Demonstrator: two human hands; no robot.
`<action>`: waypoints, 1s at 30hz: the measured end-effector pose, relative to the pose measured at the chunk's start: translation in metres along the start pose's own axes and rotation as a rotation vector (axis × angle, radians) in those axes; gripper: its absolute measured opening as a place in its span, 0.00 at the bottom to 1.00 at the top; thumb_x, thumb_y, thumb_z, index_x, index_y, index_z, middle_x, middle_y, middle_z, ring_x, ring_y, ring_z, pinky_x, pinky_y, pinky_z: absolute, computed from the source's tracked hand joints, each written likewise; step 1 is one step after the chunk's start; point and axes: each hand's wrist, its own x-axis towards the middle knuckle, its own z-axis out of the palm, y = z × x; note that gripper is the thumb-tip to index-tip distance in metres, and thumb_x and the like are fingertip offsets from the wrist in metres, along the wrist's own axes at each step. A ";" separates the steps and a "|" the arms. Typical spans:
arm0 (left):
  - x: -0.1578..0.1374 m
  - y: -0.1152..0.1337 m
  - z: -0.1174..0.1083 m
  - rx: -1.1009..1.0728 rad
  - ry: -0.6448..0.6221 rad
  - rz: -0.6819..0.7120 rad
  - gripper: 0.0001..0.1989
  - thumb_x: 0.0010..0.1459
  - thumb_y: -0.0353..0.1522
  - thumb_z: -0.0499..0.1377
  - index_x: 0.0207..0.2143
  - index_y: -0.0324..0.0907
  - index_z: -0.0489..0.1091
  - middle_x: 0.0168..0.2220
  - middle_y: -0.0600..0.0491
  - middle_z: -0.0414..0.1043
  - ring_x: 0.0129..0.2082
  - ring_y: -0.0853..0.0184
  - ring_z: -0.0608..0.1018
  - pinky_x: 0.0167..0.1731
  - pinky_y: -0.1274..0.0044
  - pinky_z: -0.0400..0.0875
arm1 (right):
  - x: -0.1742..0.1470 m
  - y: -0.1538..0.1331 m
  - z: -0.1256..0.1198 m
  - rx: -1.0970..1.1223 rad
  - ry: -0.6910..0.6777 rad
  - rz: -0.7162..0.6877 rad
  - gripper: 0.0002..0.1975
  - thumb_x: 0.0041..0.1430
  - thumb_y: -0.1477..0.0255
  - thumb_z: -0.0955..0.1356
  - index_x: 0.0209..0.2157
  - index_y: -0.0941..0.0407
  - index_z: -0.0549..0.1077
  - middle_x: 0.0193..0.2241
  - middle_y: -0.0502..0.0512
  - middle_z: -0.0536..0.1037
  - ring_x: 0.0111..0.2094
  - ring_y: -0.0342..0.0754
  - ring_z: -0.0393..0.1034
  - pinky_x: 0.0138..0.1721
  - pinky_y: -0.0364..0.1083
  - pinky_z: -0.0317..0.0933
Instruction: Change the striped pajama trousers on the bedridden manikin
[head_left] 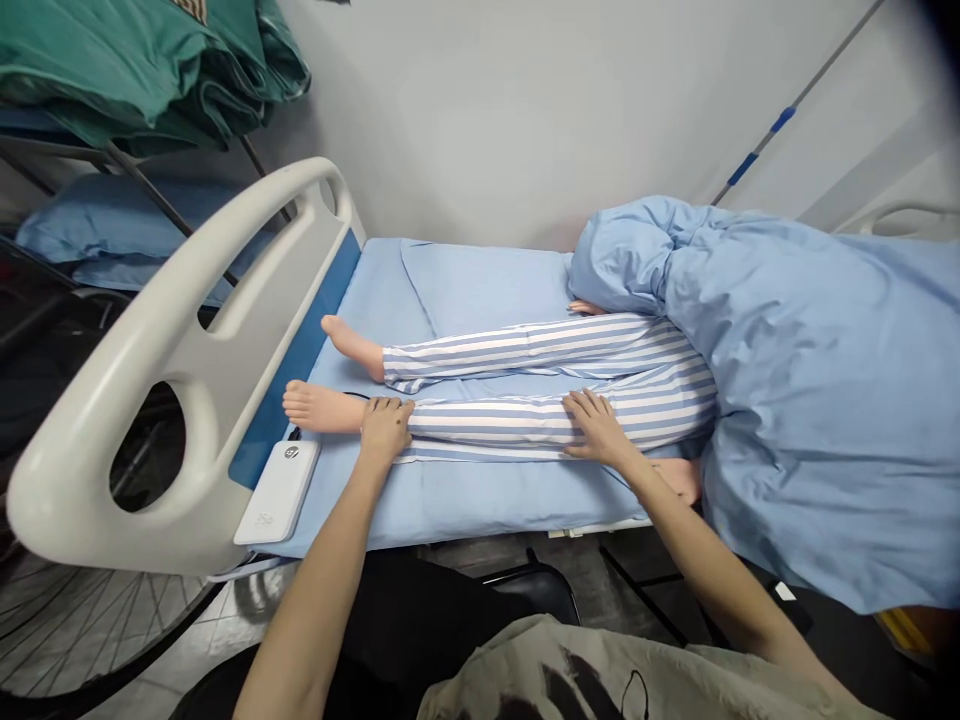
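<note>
A manikin's legs in blue-and-white striped trousers (487, 420) lie stretched out on the bed, with the bare feet to the left. My left hand (386, 425) is closed over the near leg at the ankle, by the trouser hem and just right of the near foot (319, 407); its fingertips curl over the far side. My right hand (598, 425) rests on the same leg around the knee, fingers spread on the cloth. The far leg (510, 347) lies apart from both hands. One manikin hand (679, 480) shows beneath my right forearm.
A blue quilt (817, 380) covers the manikin's upper body. The bed's footboard (247, 300) stands at the left, with a white power bank (277, 490) beside it on the blue sheet (465, 500). A wheelchair wheel (112, 620) is at lower left; a pole (765, 145) leans on the wall.
</note>
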 end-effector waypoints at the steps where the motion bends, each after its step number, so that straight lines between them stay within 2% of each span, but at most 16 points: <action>1: 0.000 0.000 0.000 -0.004 0.000 -0.005 0.21 0.47 0.25 0.55 0.45 0.39 0.74 0.41 0.40 0.76 0.44 0.51 0.73 0.49 0.64 0.58 | -0.014 -0.006 0.009 0.127 0.124 0.063 0.28 0.45 0.61 0.74 0.49 0.55 0.74 0.54 0.64 0.74 0.59 0.64 0.63 0.61 0.64 0.53; 3: 0.000 -0.001 0.002 -0.020 0.009 -0.018 0.21 0.46 0.26 0.55 0.45 0.41 0.74 0.42 0.42 0.75 0.45 0.51 0.73 0.49 0.64 0.58 | -0.043 -0.019 0.033 0.436 0.419 0.307 0.14 0.49 0.63 0.72 0.37 0.54 0.75 0.40 0.59 0.79 0.47 0.57 0.72 0.55 0.59 0.62; 5: 0.000 -0.001 0.004 -0.037 0.016 -0.023 0.22 0.46 0.26 0.55 0.45 0.41 0.74 0.42 0.42 0.75 0.46 0.52 0.73 0.50 0.64 0.57 | -0.065 -0.033 0.058 0.841 0.575 0.640 0.12 0.49 0.63 0.73 0.34 0.55 0.74 0.32 0.55 0.79 0.38 0.52 0.74 0.48 0.55 0.69; 7: 0.000 -0.001 0.006 -0.040 0.016 -0.017 0.22 0.46 0.26 0.55 0.46 0.40 0.73 0.42 0.42 0.75 0.46 0.51 0.72 0.50 0.64 0.57 | -0.074 -0.045 0.076 1.262 0.603 0.923 0.14 0.46 0.66 0.74 0.34 0.56 0.73 0.31 0.55 0.80 0.36 0.51 0.76 0.42 0.51 0.73; 9: 0.000 -0.003 0.007 -0.033 0.012 -0.014 0.22 0.47 0.26 0.54 0.46 0.39 0.73 0.42 0.41 0.75 0.46 0.51 0.72 0.50 0.63 0.57 | -0.068 -0.053 0.081 1.599 0.552 1.073 0.12 0.45 0.70 0.73 0.32 0.57 0.72 0.33 0.58 0.81 0.39 0.52 0.78 0.42 0.49 0.74; 11: 0.001 -0.005 0.008 -0.055 -0.007 -0.022 0.22 0.47 0.27 0.55 0.47 0.40 0.73 0.42 0.41 0.74 0.46 0.51 0.72 0.50 0.63 0.56 | -0.053 -0.056 0.076 1.811 0.489 1.119 0.07 0.46 0.73 0.71 0.29 0.56 0.70 0.33 0.58 0.81 0.41 0.51 0.78 0.43 0.48 0.74; 13: 0.003 -0.008 0.008 -0.095 -0.034 -0.036 0.22 0.46 0.28 0.57 0.46 0.42 0.72 0.41 0.43 0.74 0.46 0.51 0.71 0.50 0.62 0.56 | -0.038 -0.056 0.068 1.916 0.447 1.165 0.05 0.48 0.74 0.69 0.28 0.55 0.69 0.32 0.56 0.80 0.41 0.50 0.78 0.44 0.48 0.75; 17: 0.006 -0.012 0.006 -0.121 -0.051 -0.053 0.20 0.44 0.29 0.59 0.43 0.47 0.73 0.38 0.44 0.74 0.45 0.52 0.71 0.47 0.62 0.56 | -0.030 -0.057 0.060 1.932 0.409 1.229 0.02 0.51 0.76 0.67 0.29 0.55 0.69 0.30 0.56 0.80 0.39 0.49 0.79 0.41 0.46 0.75; 20: 0.003 -0.011 0.005 -0.100 -0.038 -0.038 0.22 0.44 0.28 0.58 0.44 0.46 0.73 0.40 0.44 0.75 0.46 0.51 0.71 0.47 0.62 0.56 | -0.042 -0.059 0.063 1.890 0.346 1.245 0.03 0.51 0.79 0.66 0.28 0.58 0.70 0.31 0.61 0.81 0.37 0.51 0.79 0.39 0.45 0.75; 23: -0.001 -0.007 0.003 -0.060 -0.029 -0.017 0.23 0.44 0.26 0.57 0.46 0.43 0.73 0.42 0.43 0.75 0.47 0.51 0.72 0.48 0.64 0.56 | -0.054 -0.060 0.069 1.899 0.290 1.252 0.03 0.51 0.79 0.66 0.29 0.59 0.71 0.36 0.65 0.81 0.39 0.52 0.79 0.41 0.46 0.74; 27: -0.002 -0.004 -0.010 0.033 -0.052 0.023 0.22 0.47 0.26 0.55 0.46 0.40 0.73 0.41 0.43 0.76 0.46 0.52 0.74 0.49 0.64 0.57 | -0.057 -0.062 0.075 2.036 0.301 1.187 0.06 0.51 0.74 0.67 0.32 0.60 0.73 0.42 0.68 0.80 0.46 0.54 0.77 0.48 0.49 0.72; 30: -0.002 -0.003 -0.027 0.089 -0.047 0.042 0.22 0.48 0.27 0.55 0.48 0.39 0.73 0.42 0.42 0.77 0.46 0.50 0.74 0.47 0.63 0.58 | -0.047 -0.062 0.077 2.207 0.316 1.046 0.11 0.53 0.67 0.66 0.35 0.59 0.73 0.43 0.66 0.79 0.50 0.55 0.75 0.54 0.53 0.69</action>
